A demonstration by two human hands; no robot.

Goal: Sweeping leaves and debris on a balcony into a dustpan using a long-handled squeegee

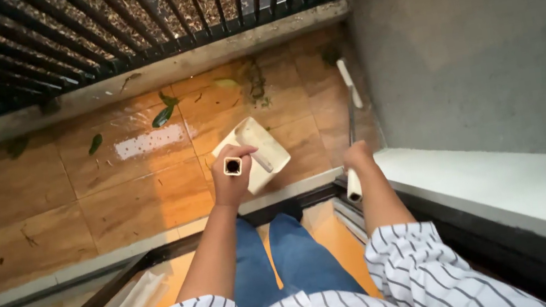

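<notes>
While 1 left hand [231, 175] grips 1 dustpan [259, 150] handle, 1 right hand [358, 157] clasps 1 broom [352, 126].

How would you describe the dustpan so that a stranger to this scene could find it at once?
Start at the black railing and come down across the wet orange tiled floor to the person's left hand. The cream dustpan lies beyond it, on a long handle. It is the only flat, scoop-shaped thing; the leaves nearby are small and green.
</notes>
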